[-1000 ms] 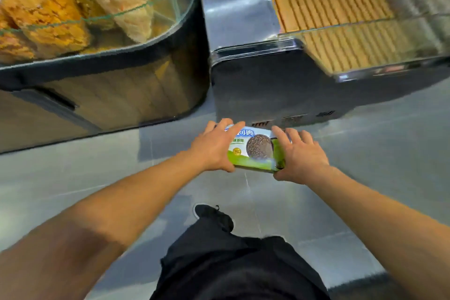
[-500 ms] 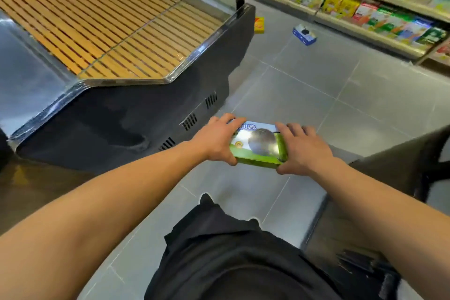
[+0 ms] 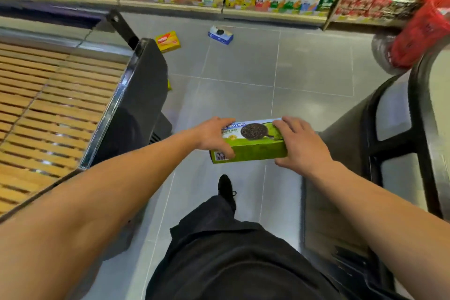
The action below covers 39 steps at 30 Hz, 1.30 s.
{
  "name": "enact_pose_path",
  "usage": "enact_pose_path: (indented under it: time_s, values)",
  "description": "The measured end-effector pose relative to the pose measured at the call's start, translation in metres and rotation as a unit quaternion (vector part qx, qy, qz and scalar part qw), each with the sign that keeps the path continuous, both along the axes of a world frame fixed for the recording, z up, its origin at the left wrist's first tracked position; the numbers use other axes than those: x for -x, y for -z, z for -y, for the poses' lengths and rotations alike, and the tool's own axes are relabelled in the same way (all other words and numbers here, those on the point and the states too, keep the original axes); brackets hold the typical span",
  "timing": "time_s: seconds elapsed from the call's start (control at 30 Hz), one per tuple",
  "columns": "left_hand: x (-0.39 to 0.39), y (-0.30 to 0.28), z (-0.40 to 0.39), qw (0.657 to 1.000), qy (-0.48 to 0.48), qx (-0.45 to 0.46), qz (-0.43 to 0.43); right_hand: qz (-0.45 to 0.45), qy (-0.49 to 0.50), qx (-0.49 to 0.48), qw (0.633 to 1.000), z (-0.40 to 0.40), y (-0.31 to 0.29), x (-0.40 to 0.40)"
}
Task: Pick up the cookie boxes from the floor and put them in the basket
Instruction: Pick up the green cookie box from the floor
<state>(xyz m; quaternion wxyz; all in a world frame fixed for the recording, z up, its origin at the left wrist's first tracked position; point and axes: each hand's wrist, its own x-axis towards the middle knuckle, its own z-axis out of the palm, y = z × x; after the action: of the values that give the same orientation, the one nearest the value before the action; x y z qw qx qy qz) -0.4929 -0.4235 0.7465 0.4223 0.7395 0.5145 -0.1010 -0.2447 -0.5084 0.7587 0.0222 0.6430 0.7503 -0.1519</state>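
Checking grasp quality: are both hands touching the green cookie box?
Touching. In the head view the left hand and right hand clasp opposite ends of the green cookie box.

Both hands (image 3: 258, 141) outstretched, seemingly clamped inward, fingers curled.

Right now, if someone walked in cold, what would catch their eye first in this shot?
First, the green cookie box held in mid-air at centre, with the left hand and right hand clasping its two ends. Next, two boxes lying on the grey floor further ahead near the stocked shelves: a yellow box beside the display case's corner, and a blue cookie box to its right. A blurred red basket sits at the upper right edge.
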Motion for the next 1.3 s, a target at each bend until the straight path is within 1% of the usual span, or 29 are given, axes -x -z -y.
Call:
enact_pose_path:
  time_s: [0.07, 0.1, 0.17, 0.23, 0.3, 0.37, 0.43, 0.5, 0.53, 0.6, 0.67, 0.77, 0.87, 1.07, 1.2, 1.3]
  values:
    - [0.002, 0.002, -0.038, 0.997, -0.015, 0.063, 0.04, 0.022, 0.014, -0.019, 0.999, -0.028, -0.002, 0.001]
    - [0.004, 0.003, -0.054, 0.993, -0.031, 0.095, 0.063, 0.012, 0.027, -0.02, 0.999, -0.041, -0.003, 0.001]
    - [0.004, 0.004, -0.087, 0.981, -0.083, 0.146, 0.103, -0.053, 0.065, -0.001, 0.996, -0.07, -0.008, -0.002]
    - [0.002, 0.003, -0.119, 0.963, -0.156, 0.174, 0.137, -0.134, 0.128, 0.025, 0.982, -0.101, -0.013, -0.009]
    - [-0.005, 0.0, -0.142, 0.951, -0.196, 0.163, 0.173, -0.192, 0.182, 0.039, 0.964, -0.123, -0.015, -0.019]
    - [-0.017, -0.002, -0.165, 0.945, -0.205, 0.141, 0.21, -0.249, 0.232, 0.041, 0.939, -0.146, -0.016, -0.032]
    - [-0.03, -0.002, -0.183, 0.945, -0.175, 0.116, 0.251, -0.321, 0.281, 0.029, 0.904, -0.164, -0.014, -0.043]
    - [-0.048, -0.003, -0.208, 0.954, -0.133, 0.067, 0.259, -0.37, 0.326, 0.003, 0.87, -0.19, -0.011, -0.057]
    - [-0.057, -0.002, -0.22, 0.959, -0.12, 0.04, 0.253, -0.383, 0.336, -0.006, 0.861, -0.202, -0.009, -0.064]
    - [-0.073, -0.001, -0.244, 0.966, -0.109, -0.008, 0.234, -0.392, 0.342, -0.019, 0.854, -0.222, -0.005, -0.074]
    - [-0.094, -0.001, -0.277, 0.971, -0.099, -0.03, 0.215, -0.39, 0.345, -0.032, 0.853, -0.251, 0.001, -0.092]
    - [-0.128, -0.002, -0.332, 0.976, -0.077, -0.032, 0.2, -0.39, 0.353, -0.038, 0.849, -0.297, 0.006, -0.119]
    - [-0.17, -0.011, -0.389, 0.981, -0.045, -0.044, 0.185, -0.394, 0.393, -0.046, 0.83, -0.342, 0.004, -0.153]
    - [-0.248, -0.026, -0.484, 0.981, -0.002, -0.08, 0.176, -0.415, 0.424, -0.065, 0.802, -0.426, -0.01, -0.221]
    - [-0.297, -0.024, -0.544, 0.981, 0.024, -0.07, 0.177, -0.411, 0.455, -0.078, 0.786, -0.473, -0.008, -0.261]
    - [-0.345, -0.019, -0.598, 0.981, 0.056, -0.057, 0.179, -0.402, 0.491, -0.093, 0.767, -0.513, -0.005, -0.296]
